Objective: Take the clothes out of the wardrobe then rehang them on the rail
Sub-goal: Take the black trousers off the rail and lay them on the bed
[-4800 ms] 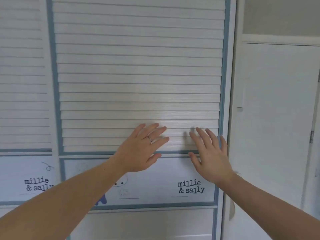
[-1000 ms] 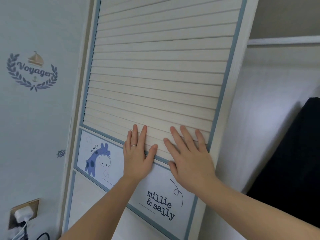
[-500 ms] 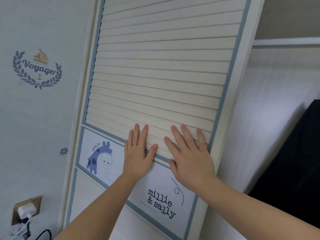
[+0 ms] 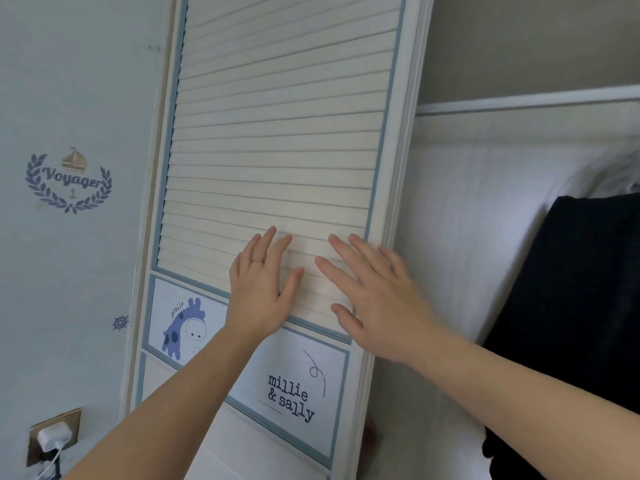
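Observation:
A white louvred sliding wardrobe door [image 4: 277,133] with blue trim fills the middle of the view, slid over to the left. My left hand [image 4: 259,289] lies flat on its lowest slats, fingers straight, a ring on one finger. My right hand [image 4: 374,299] presses flat beside it, close to the door's right edge. To the right the wardrobe stands open, showing its white inner wall [image 4: 467,237] and a dark navy garment [image 4: 568,323] hanging at the far right. No rail is in view.
A pale wall [image 4: 76,271] with a "Voyager" decal [image 4: 69,181] is on the left. A wall socket with a white charger [image 4: 53,436] sits low at the left. A white shelf edge [image 4: 519,102] runs across the top of the open wardrobe.
Since 4.8 s ago the door has slid left, uncovering the wardrobe interior and the dark garment. Over the last second both hands stayed flat on the slats and the view shifted slightly.

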Demonstrator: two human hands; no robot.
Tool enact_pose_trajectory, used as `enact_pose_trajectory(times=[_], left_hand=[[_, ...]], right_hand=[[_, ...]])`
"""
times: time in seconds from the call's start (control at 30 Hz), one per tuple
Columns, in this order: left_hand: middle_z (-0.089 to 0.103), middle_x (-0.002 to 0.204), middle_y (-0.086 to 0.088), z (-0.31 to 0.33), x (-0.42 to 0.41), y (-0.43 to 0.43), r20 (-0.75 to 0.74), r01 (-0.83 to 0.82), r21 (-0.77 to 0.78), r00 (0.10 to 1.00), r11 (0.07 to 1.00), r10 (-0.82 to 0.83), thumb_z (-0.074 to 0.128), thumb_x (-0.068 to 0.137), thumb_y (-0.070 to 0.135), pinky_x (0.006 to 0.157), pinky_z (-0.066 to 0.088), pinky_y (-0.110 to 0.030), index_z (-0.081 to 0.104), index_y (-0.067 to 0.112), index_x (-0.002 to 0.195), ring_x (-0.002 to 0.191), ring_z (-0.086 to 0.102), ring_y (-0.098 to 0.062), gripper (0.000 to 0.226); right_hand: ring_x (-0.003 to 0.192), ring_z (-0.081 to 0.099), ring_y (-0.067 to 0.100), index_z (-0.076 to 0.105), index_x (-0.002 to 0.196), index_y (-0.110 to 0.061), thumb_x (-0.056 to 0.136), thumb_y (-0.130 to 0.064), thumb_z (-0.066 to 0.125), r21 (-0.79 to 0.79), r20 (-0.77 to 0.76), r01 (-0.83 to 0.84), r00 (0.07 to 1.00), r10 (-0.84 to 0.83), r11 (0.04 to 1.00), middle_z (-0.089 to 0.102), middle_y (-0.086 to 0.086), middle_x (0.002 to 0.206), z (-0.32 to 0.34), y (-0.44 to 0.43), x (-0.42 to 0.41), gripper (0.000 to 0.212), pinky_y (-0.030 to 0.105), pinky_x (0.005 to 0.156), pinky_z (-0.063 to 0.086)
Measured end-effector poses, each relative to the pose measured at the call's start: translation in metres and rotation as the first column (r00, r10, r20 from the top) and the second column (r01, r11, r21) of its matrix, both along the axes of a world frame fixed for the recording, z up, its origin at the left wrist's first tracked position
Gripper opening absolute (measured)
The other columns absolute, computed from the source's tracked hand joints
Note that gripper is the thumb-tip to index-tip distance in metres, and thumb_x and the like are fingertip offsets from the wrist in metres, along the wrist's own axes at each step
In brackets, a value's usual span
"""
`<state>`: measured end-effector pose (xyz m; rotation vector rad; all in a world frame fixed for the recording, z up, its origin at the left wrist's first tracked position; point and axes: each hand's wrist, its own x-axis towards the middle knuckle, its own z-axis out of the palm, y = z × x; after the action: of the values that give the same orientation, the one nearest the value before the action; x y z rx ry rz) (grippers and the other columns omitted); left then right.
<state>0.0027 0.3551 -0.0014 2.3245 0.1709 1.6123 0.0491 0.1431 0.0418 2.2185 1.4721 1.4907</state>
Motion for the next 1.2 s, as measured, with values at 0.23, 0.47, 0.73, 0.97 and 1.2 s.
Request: enact_pose_trajectory(times=[0.23, 0.47, 0.73, 0.97, 1.2], left_hand=[[0.026, 0.162, -0.002, 0.076, -0.004, -0.122, 0.088, 0.054, 0.309, 0.993, 0.95, -0.085, 0.038, 0.098, 0.047, 0.119, 0.019, -0.046, 0.036, 0.023, 0.15, 0.15, 0.017, -0.025, 0.058], [0.033, 0.159, -0.006, 0.129, 0.042, -0.237, 0.041, 0.269, 0.405, 0.949, 0.874, -0.311, 0.036, 0.097, 0.05, 0.118, 0.028, -0.047, 0.041, 0.02, 0.148, 0.145, 0.03, -0.027, 0.06], [0.015, 0.164, 0.006, 0.163, 0.137, -0.318, -0.222, 0.642, 0.029, 0.751, 0.766, -0.622, 0.043, 0.1, 0.052, 0.12, 0.017, -0.037, 0.027, 0.032, 0.153, 0.149, 0.016, -0.019, 0.059], [0.018, 0.162, 0.007, 0.192, 0.242, -0.361, -0.307, 0.789, -0.195, 0.515, 0.582, -0.801, 0.043, 0.096, 0.062, 0.119, 0.025, -0.041, 0.022, 0.033, 0.155, 0.146, 0.027, -0.019, 0.069], [0.022, 0.162, 0.003, 0.205, 0.325, -0.391, -0.259, 0.839, -0.306, 0.381, 0.45, -0.887, 0.037, 0.089, 0.072, 0.118, 0.028, -0.046, 0.023, 0.03, 0.155, 0.145, 0.031, -0.023, 0.08]], right_hand=[[0.148, 0.021, 0.025, 0.033, 0.151, -0.027, 0.091, -0.047, 0.035, 0.104, 0.058, 0.197, 0.977, -0.204, 0.975, 0.023, 0.003, 0.161, 0.064, -0.142, -0.009, 0.063, 0.051, 0.115, 0.022], [0.142, 0.033, 0.025, 0.041, 0.146, -0.026, 0.089, -0.046, 0.043, 0.206, 0.052, 0.377, 0.917, -0.395, 0.903, 0.037, 0.002, 0.155, 0.12, -0.267, -0.007, 0.06, 0.048, 0.11, 0.03], [0.133, 0.04, 0.023, 0.033, 0.149, -0.03, 0.096, -0.041, 0.043, 0.235, -0.105, 0.602, 0.796, -0.596, 0.763, 0.043, -0.007, 0.148, 0.186, -0.333, 0.019, 0.055, 0.044, 0.103, 0.037], [0.126, 0.049, 0.027, 0.043, 0.141, -0.027, 0.096, -0.044, 0.042, 0.272, -0.248, 0.754, 0.656, -0.713, 0.598, 0.054, 0.002, 0.138, 0.235, -0.332, 0.067, 0.048, 0.045, 0.098, 0.046], [0.109, 0.057, 0.031, 0.059, 0.121, -0.02, 0.091, -0.038, 0.044, 0.249, -0.24, 0.874, 0.473, -0.848, 0.417, 0.063, 0.006, 0.12, 0.269, -0.315, 0.14, 0.038, 0.043, 0.089, 0.051]])
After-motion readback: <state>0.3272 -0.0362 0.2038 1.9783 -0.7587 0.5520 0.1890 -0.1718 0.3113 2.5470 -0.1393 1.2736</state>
